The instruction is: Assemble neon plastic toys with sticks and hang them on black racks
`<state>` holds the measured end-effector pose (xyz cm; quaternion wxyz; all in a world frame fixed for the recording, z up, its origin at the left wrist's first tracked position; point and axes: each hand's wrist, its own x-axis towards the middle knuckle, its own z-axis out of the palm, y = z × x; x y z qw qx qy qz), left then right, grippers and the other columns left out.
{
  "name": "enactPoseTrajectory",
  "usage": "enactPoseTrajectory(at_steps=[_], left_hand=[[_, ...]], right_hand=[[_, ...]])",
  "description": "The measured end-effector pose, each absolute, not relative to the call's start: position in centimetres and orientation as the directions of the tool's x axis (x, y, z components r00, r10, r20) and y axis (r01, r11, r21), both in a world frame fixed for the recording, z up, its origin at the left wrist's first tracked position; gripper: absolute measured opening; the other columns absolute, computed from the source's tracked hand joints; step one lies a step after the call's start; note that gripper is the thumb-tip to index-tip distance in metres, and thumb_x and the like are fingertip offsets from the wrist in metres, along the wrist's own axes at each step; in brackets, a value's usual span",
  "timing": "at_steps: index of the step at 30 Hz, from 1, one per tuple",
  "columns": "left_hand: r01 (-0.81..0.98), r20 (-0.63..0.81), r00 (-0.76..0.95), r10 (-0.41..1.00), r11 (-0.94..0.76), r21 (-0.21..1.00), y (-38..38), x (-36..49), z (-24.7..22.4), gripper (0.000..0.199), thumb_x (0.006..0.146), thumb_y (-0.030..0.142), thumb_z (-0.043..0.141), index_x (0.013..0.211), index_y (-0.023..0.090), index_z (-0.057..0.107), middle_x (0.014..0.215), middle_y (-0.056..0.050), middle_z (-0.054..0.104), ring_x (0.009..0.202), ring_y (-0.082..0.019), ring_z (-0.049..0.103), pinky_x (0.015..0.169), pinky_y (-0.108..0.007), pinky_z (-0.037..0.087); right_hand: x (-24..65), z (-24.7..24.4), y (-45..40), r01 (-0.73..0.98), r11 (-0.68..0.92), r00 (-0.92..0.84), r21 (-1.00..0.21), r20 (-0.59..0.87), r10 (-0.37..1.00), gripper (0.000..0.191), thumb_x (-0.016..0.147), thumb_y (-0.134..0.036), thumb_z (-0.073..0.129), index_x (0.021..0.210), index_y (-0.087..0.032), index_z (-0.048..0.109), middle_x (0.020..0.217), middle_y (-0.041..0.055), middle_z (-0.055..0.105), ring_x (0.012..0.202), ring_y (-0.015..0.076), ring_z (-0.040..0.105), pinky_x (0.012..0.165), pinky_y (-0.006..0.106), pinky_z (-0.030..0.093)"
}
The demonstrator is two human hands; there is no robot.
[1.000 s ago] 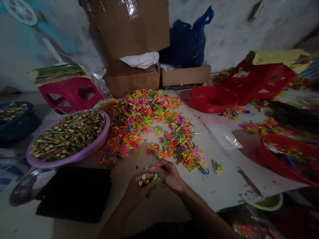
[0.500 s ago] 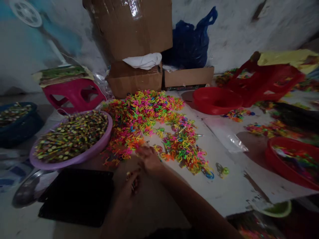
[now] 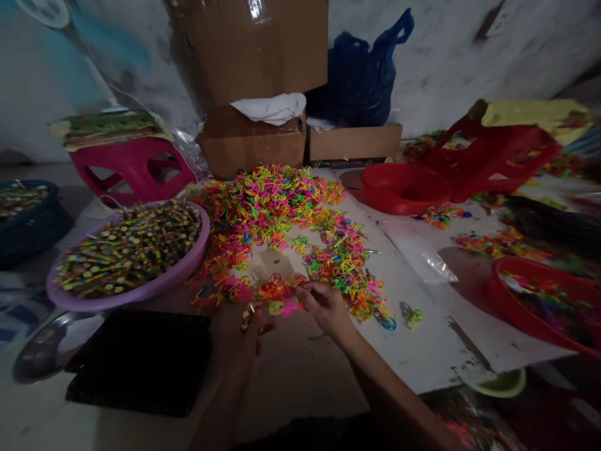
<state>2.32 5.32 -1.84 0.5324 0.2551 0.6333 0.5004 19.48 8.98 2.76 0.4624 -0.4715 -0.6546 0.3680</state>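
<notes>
My left hand (image 3: 254,335) is closed around a few small striped sticks (image 3: 245,319) with pale ends, like those heaped in the purple basin (image 3: 206,235). To its right, my right hand (image 3: 328,310) is low over the floor, its fingertips drawn together. Whatever it pinches is too dark to make out. Bright pink and orange plastic pieces (image 3: 284,307) lie between the two hands. Beyond them spreads a big heap of small neon plastic pieces (image 3: 282,194), with an arm of it running down the right side.
Black trays (image 3: 141,360) lie at lower left, partly over a metal bowl (image 3: 28,360). A pink stool (image 3: 131,166) stands behind the basin. Cardboard boxes (image 3: 258,141) back the heap. Red basins (image 3: 399,188) and a clear plastic bag (image 3: 422,254) are at right.
My right hand has moved right, away from the left edge of the pieces. Pink and orange pieces now lie gathered nearer my hands, baring a patch of floor behind. The view shifted slightly.
</notes>
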Motion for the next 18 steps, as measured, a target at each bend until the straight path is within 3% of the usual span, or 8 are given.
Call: enactPoseTrajectory(at_steps=[3,6,8,11,13,15,18], left_hand=[[-0.140,-0.430,-0.209,0.878,0.408,0.902,4.2,2.7,-0.7,0.044,0.065,0.046,0.065,0.099,0.018,0.060,0.102,-0.010,0.063,0.063,-0.016,0.066,0.031,-0.014,0.021],[-0.133,-0.510,0.114,0.852,0.522,0.842,2.7,4.1,-0.6,0.042,0.062,0.046,0.068,0.089,0.015,0.063,0.083,-0.009,0.067,0.054,-0.015,0.063,0.031,-0.015,0.019],[-0.194,-0.525,0.148,0.838,0.545,0.816,2.3,5.3,-0.9,0.039,0.058,0.046,0.071,0.080,0.014,0.063,0.072,-0.006,0.066,0.046,-0.011,0.058,0.032,-0.016,0.019],[-0.313,-0.540,0.007,0.842,0.515,0.798,2.6,6.3,-1.2,0.041,0.058,0.050,0.070,0.079,0.016,0.061,0.066,-0.002,0.064,0.043,-0.007,0.053,0.032,-0.015,0.019],[-0.304,-0.516,-0.010,0.856,0.489,0.818,3.1,6.4,-1.2,0.042,0.060,0.051,0.068,0.083,0.017,0.059,0.063,0.000,0.062,0.044,-0.007,0.052,0.032,-0.015,0.017],[-0.220,-0.478,0.013,0.878,0.469,0.855,3.6,6.2,-0.9,0.039,0.065,0.051,0.064,0.083,0.018,0.058,0.057,0.002,0.058,0.041,-0.007,0.050,0.032,-0.015,0.019],[-0.078,-0.411,0.008,0.912,0.410,0.909,4.0,6.2,0.1,0.039,0.066,0.050,0.063,0.087,0.018,0.057,0.054,0.003,0.057,0.034,-0.006,0.043,0.034,-0.017,0.023]], right_hand=[[20.3,2.5,10.2,0.212,0.177,-0.328,-0.961,0.101,0.939,0.026,0.073,-0.031,0.057,0.052,-0.016,0.057,0.046,-0.0052,0.043,0.044,0.0065,0.036,0.043,0.018,0.030],[19.8,0.9,10.3,0.178,0.108,-0.462,-0.978,0.014,0.887,0.021,0.066,-0.034,0.064,0.055,-0.017,0.061,0.048,-0.0051,0.048,0.045,0.0072,0.040,0.044,0.018,0.031],[19.2,0.0,9.8,0.136,0.047,-0.361,-0.990,-0.005,0.932,0.024,0.065,-0.041,0.065,0.061,-0.017,0.064,0.053,-0.0036,0.054,0.048,0.0086,0.044,0.046,0.019,0.034],[18.8,-0.6,8.6,0.081,-0.127,-0.125,-0.989,-0.137,0.983,0.038,0.070,-0.053,0.056,0.063,-0.016,0.062,0.052,-0.0020,0.053,0.046,0.0093,0.043,0.044,0.021,0.034],[18.8,-0.9,7.7,0.048,-0.190,-0.146,-0.981,-0.195,0.970,0.040,0.072,-0.054,0.054,0.060,-0.016,0.059,0.050,-0.0021,0.050,0.046,0.0093,0.042,0.044,0.021,0.034],[18.9,-1.0,7.0,-0.005,-0.155,-0.166,-0.988,-0.152,0.974,0.037,0.071,-0.051,0.057,0.057,-0.016,0.056,0.052,-0.0025,0.049,0.049,0.0094,0.042,0.047,0.021,0.035],[19.2,-0.7,6.7,-0.089,-0.075,-0.019,-0.993,-0.074,0.997,0.035,0.071,-0.048,0.057,0.055,-0.017,0.049,0.052,-0.0046,0.043,0.050,0.0084,0.038,0.049,0.021,0.033]])
